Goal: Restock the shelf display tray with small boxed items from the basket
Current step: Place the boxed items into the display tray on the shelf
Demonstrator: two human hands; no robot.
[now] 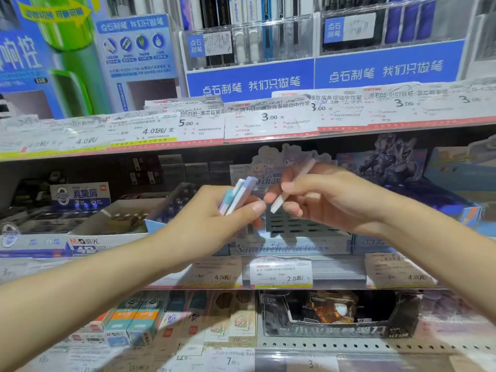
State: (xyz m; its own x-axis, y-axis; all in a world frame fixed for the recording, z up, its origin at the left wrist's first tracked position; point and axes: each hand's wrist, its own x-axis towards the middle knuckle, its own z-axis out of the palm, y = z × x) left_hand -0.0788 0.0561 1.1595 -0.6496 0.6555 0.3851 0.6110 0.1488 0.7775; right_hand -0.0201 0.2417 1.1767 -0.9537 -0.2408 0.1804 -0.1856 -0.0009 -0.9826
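Boxed items, slim and pastel, are up in both hands in front of the middle shelf. At far left on that shelf stands a white and blue carton (80, 196) with an open white box (118, 218) beside it. The left hand (214, 218) grips a small bunch of slim boxes (237, 196), blue, white and lilac, fanned between its thumb and curled fingers. Just right of it, nearly touching, the right hand (322, 194) pinches a single pale pink slim box (294, 183), tilted with its upper end to the right. Below and behind the two hands sits the display tray (295, 247), its dark slotted insert (292, 226) showing rows of openings and a cartoon backing card (271, 162) rising behind. A price tag (281, 272) hangs on the shelf edge under it. To the right stands a dark blue display box (418, 194).
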